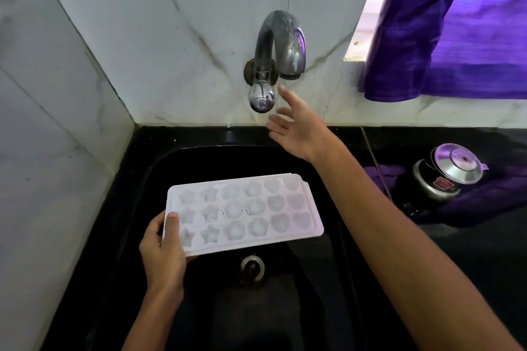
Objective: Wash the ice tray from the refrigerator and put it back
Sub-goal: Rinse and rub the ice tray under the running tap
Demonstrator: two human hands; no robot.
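Observation:
A white ice tray point(245, 212) with star, flower and heart moulds is held level over the black sink point(137, 208). My left hand point(162, 248) grips its near-left corner, thumb on top. My right hand point(296, 127) is raised with fingers spread, just right of the metal tap's knob point(261, 97) and below the spout point(291, 45), not touching either. No water shows at the spout.
The drain point(252, 268) lies below the tray. A steel kettle point(447, 174) on a purple cloth stands on the black counter at right. A purple curtain point(456, 23) hangs at the window. Marble-tiled walls point(57, 122) close in on the left and behind.

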